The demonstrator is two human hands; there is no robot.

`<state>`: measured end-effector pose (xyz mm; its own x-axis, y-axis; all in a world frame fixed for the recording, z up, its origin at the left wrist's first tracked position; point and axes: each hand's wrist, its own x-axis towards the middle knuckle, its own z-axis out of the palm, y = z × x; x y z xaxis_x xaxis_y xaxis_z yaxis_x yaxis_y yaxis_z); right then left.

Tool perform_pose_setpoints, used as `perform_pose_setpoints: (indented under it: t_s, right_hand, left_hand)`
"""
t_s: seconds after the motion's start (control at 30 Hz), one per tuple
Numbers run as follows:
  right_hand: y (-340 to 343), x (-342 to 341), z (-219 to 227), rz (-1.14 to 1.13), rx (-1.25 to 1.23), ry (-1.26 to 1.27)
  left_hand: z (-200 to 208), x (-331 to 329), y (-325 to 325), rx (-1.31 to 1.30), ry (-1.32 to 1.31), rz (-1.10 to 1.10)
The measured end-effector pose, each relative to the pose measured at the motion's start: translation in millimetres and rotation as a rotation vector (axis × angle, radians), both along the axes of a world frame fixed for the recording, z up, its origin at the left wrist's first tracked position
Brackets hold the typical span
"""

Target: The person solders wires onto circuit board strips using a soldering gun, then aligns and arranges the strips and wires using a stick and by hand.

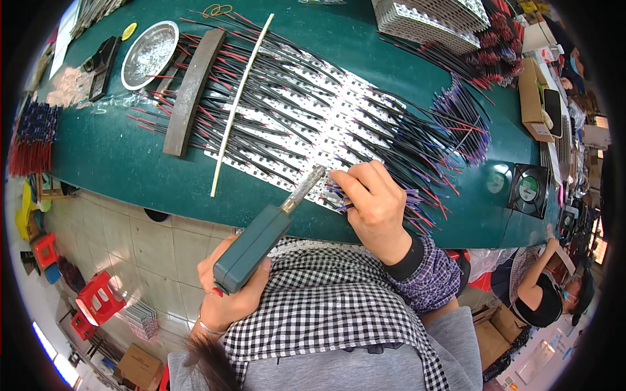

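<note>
My left hand (228, 301) is wrapped round the dark green body of a soldering gun (253, 249). Its metal tip (306, 188) slants up to the front edge of a white circuit board panel (334, 118) on the table. Close beside that tip, my right hand (378, 210) is closed in a pinch; what sits between the fingertips is too small to make out. Rows of black wires (280, 107) with red ends cross the panel's left part. More wires (407, 146), black with blue and red ends, fan out on its right, partly behind my right hand.
A dark bar (194, 94) and a thin pale stick (242, 101) lie across the wires. Left of them stands a metal bowl (124, 68). Stacked white panels (424, 29), a cardboard box (531, 104) and a fan (529, 188) line the right side. Another person (538, 293) works at right.
</note>
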<state>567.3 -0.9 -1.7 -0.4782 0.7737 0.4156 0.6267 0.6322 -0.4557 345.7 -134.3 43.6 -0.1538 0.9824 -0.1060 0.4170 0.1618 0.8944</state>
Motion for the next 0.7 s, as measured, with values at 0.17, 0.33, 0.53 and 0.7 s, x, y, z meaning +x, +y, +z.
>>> perform_pose_setpoints:
  t_s: [0.17,0.33,0.53,0.7]
  right_hand:
    - [-1.0,-0.3,-0.3,0.008,0.027,-0.033]
    - [-1.6,-2.9,3.3,0.022,0.067,-0.073]
    - [-1.9,-1.5,1.6,0.048,0.110,-0.154]
    - [-1.5,-1.3,2.6,0.052,0.115,-0.149]
  left_hand:
    - [5.2,0.0,4.2,-0.030,0.010,-0.034]
    - [9.6,-1.0,6.3,-0.034,0.021,-0.050]
    - [11.3,0.2,9.2,0.012,0.041,-0.053]
    - [8.9,-2.7,1.0,-0.003,0.028,-0.038]
